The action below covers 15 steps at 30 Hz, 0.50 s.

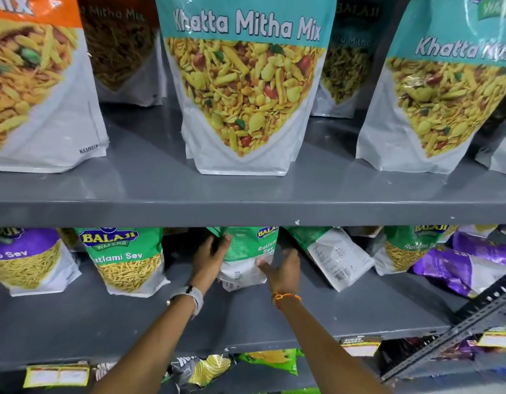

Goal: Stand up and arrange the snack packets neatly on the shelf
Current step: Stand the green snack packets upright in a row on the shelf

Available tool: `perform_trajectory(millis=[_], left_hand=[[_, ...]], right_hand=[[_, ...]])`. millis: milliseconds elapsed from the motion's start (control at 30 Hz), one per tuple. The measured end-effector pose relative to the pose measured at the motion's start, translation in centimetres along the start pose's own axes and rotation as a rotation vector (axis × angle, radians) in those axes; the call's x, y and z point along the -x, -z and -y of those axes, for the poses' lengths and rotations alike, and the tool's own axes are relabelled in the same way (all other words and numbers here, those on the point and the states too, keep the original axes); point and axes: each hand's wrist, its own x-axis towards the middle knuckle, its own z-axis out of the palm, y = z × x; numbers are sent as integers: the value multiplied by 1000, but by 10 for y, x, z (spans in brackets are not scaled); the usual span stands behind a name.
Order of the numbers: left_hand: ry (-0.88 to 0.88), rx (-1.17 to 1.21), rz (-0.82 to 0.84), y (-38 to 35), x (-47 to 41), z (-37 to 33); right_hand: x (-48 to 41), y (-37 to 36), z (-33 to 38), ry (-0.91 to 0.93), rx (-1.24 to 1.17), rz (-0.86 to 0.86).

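While both hands grip the green-and-white Ratlami Sev pouch (247, 255), I square it up.
Left hand (210, 258), right hand (283, 270) clasp its sides; seat base flat on grey metal shelf (246, 317), label forward.

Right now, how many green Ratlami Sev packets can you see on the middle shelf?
4. One stands at left, one is held between both hands, one leans back-side-out just right, and one stands further right. More may hide behind.
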Motion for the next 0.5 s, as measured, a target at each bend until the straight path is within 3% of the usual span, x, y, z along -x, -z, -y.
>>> perform_trajectory(millis=[100,233,333,433,500], left_hand=[[-53,112,5,-8,20,3],[147,331,22,4,25,12],[198,272,-16,8,15,17],[284,155,66,3,4,9],[254,165,80,-1,9,3]], right_hand=[[17,-10,-7,-10,-31,95],[24,-10,-16,65,-164,373],[25,-19,-16,75,-166,328],[23,-28,-10,59,82,230],[14,-27,-7,7,104,259]])
